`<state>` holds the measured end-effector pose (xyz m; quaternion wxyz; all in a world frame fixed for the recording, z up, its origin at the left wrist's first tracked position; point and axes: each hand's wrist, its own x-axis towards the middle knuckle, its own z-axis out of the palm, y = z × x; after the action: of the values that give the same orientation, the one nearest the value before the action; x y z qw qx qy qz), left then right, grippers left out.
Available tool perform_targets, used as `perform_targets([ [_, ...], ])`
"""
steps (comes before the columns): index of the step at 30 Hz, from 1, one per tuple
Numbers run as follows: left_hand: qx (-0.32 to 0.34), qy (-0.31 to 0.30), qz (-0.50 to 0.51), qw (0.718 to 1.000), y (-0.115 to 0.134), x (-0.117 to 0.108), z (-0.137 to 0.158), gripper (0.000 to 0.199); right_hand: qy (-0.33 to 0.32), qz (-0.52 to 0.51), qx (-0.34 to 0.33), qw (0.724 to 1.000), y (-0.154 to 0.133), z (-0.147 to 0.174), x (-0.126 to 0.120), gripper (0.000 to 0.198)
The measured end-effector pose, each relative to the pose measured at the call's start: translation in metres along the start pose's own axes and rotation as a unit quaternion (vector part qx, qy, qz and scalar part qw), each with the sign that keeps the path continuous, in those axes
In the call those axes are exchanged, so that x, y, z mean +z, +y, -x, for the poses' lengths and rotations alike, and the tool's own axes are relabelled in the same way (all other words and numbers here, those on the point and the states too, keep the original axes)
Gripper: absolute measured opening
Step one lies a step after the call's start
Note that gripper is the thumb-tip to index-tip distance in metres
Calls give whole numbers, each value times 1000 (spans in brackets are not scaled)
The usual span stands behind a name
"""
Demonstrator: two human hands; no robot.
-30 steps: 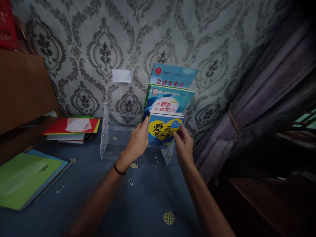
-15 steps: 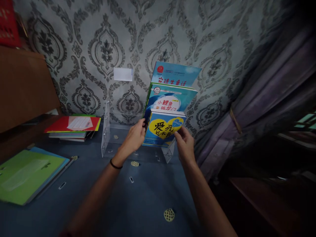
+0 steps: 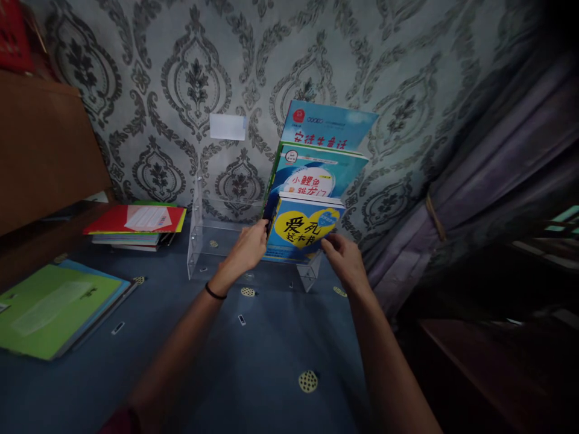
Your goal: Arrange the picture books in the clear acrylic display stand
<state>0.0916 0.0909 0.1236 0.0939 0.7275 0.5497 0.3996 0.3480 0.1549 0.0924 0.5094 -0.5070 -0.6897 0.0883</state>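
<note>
A clear acrylic book rack (image 3: 194, 247) stands on the table, with several books upright at its right end. The front one is a blue book with a yellow heart (image 3: 296, 232). Behind it rise a teal book (image 3: 344, 172) and a taller light-blue book (image 3: 332, 120), stepped upward. My left hand (image 3: 246, 246), a black band at its wrist, is closed at the left edges of the books; some fingertips are hidden. At the lower right edge of the front book, my right hand (image 3: 346, 259) pinches with thumb and fingers.
Left of the rack lies a stack of books and folders with a red cover (image 3: 113, 218) on top. Nearer sits a pile with a green folder (image 3: 58, 307). A brown wooden box (image 3: 45, 138) is at far left, and a tied purple curtain (image 3: 420, 235) hangs at right.
The view has shifted slightly, so the books and rack appear a little higher and farther right. Both hands stay at the sides of the books, with barely any movement relative to them.
</note>
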Motion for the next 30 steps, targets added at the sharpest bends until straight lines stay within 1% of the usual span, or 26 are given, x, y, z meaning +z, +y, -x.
perform_targets([
  [3,8,-1,-16,1000,4,3,3,41,-17,38,19,999,-9,1,-2,32],
  [6,16,2,-26,1000,8,8,5,43,-10,54,16,998,-18,3,-2,28],
  [9,9,10,-38,999,12,13,7,49,-20,60,16,998,-23,5,-2,25],
  [16,5,35,-40,999,17,22,9,56,-15,30,30,999,-19,4,2,28],
  [20,-3,39,-39,998,17,22,10,54,-21,13,30,999,-17,4,4,30],
  [24,13,37,-28,999,14,20,9,50,-15,29,28,999,-17,4,1,27],
  [27,22,44,-22,999,11,21,8,47,9,-9,32,999,-20,4,-2,30],
  [30,27,61,-11,998,8,25,8,47,52,-127,14,990,-29,4,-1,43],
])
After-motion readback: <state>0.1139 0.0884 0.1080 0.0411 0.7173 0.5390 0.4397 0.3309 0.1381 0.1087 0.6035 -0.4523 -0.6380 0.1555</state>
